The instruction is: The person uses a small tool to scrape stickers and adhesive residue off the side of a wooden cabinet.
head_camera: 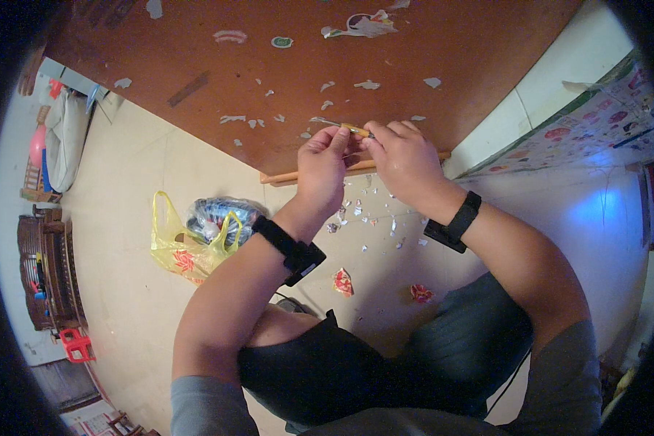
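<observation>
Both hands meet on a yellow snap-off utility knife, whose metal blade points left. My right hand grips the rear of the handle, with the thumb and bent fingers around it. Thumb and fingers of my left hand pinch the handle's front end, close to the blade. Just behind the knife stands a reddish-brown wooden door panel. Torn paper remnants and a small green-and-white sticker cling to its face. Whether the blade touches the panel I cannot tell.
Paper scraps litter the tiled floor beneath my hands, along with a larger red-and-white scrap. A yellow plastic bag sits at the left. On the right is a sticker-covered surface; a red stool stands far left.
</observation>
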`<state>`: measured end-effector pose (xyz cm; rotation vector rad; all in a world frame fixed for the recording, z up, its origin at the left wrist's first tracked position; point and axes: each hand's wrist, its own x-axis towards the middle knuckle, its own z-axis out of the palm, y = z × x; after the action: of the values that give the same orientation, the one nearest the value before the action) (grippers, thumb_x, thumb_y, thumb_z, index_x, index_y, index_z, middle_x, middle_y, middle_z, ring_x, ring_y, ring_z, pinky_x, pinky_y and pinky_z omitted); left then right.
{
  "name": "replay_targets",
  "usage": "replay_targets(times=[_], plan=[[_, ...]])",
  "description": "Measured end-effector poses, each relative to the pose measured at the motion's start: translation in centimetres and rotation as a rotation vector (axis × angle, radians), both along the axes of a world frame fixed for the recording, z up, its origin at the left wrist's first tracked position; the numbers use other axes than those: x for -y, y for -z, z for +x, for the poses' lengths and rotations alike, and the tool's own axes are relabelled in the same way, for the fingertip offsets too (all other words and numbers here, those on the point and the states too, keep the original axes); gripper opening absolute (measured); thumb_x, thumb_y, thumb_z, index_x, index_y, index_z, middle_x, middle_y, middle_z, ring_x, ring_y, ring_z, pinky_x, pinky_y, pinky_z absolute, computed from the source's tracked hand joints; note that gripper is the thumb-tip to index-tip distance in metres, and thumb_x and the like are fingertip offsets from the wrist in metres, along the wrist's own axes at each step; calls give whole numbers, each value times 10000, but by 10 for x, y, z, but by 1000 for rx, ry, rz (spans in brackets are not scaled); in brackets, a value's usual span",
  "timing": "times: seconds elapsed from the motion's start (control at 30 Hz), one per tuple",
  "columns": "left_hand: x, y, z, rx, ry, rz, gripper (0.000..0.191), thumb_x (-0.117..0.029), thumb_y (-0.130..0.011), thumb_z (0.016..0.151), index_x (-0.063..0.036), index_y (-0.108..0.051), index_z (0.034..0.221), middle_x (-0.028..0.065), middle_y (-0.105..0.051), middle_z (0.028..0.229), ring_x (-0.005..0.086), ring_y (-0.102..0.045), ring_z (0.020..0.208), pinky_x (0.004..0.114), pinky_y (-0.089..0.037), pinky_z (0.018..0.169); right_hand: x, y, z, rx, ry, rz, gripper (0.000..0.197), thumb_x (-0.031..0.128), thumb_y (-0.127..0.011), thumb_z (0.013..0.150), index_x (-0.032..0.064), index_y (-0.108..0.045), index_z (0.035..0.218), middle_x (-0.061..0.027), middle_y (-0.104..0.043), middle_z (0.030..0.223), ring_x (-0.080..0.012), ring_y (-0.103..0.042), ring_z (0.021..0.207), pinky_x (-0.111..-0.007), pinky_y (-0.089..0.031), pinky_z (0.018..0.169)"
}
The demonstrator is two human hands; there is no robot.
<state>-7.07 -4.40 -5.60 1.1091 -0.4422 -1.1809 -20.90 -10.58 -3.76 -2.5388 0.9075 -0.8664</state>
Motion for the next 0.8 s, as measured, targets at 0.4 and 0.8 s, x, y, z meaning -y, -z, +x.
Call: replay_targets(times=[0.4,0.8], plan=[[5,0,14,648,-394,173,230,-201,-724,837,10,-644,794,28,-621,682,82,-529,605,236,-431,569,5,-9,-23,-304,-48,169,275,232,-550,886,21,-636,1040,-192,-650,889,-364,-619,876,-467,-509,766],[1,-9,11,275,-350,119,120,-176,-640,895,-56,-632,894,-1,-634,793,86,-537,654,231,-408,581,7,-7,-20,-104,9,176,258,236,-537,903,51,-644,1047,-198,-641,915,-382,-622,863,-484,-516,734]])
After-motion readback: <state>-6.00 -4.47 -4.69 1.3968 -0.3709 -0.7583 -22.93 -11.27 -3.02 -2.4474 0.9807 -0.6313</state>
